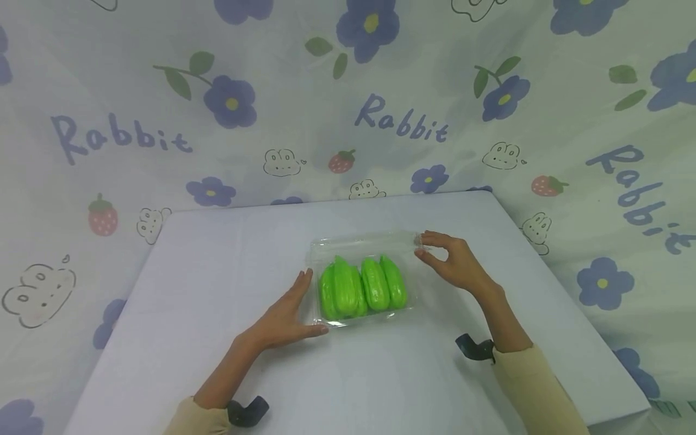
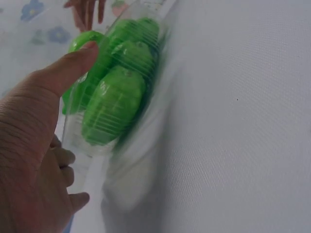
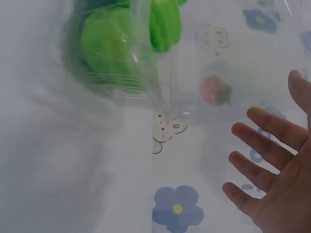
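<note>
On the white table (image 1: 380, 374), my clear box (image 1: 375, 316) holds green veggies (image 1: 375, 284). Left hand (image 1: 280, 323) spread at its left end, right hand (image 1: 459, 266) loose beside the lid (image 1: 364, 241), neither gripping. I'd brace lightly left, guide that lid gently right.

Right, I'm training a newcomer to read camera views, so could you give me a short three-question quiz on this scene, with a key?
1. Where do the glossy bright-green elongated pieces lie?
a) on the white tabletop
b) inside the clear rectangular plastic container
c) in the left hand

2. In the head view, which bare hand is nearer the far right corner of the transparent plastic lid?

3. True or false: the lid is closed down over the pieces.

Key:
1. b
2. The right hand
3. False; the lid stands open.
</note>
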### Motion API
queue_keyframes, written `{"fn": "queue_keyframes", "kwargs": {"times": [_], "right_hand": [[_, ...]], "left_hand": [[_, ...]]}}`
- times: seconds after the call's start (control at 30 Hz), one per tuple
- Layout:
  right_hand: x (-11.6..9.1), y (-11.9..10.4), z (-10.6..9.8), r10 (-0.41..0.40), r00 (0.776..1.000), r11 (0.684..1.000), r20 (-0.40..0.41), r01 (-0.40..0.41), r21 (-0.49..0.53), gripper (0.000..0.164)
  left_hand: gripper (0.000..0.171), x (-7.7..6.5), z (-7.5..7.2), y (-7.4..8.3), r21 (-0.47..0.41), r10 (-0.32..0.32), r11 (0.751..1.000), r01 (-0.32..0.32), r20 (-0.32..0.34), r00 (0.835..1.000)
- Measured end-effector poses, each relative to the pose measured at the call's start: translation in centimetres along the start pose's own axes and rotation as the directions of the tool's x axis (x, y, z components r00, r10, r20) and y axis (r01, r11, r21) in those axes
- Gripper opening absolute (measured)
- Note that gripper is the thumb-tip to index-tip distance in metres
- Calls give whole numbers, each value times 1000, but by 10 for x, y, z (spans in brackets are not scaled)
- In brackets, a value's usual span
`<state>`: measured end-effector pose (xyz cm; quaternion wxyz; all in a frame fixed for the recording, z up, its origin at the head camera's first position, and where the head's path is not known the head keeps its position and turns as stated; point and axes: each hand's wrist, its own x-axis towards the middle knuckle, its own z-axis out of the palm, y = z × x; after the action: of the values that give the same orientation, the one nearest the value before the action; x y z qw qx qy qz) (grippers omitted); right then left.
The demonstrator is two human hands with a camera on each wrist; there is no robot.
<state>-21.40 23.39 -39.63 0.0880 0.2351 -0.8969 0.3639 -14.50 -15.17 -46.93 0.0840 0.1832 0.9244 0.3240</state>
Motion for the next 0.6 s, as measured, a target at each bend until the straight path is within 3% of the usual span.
{"fn": "queue_keyframes", "kwargs": {"times": [0.2,0.5,0.6], "right_hand": [[24,0,4,49,998,999,-36,-49,16,34],[60,19,25,8,990,995,-142,6,100,27],[69,25,32,37,990,995,-134,-24,97,28]], "left_hand": [[121,1,1,-2,-20,1,1000,-1,4,1000],[120,2,1,-1,-46,1,999,-1,0,1000],[120,1,1,0,-52,1,999,-1,-2,1000]]}}
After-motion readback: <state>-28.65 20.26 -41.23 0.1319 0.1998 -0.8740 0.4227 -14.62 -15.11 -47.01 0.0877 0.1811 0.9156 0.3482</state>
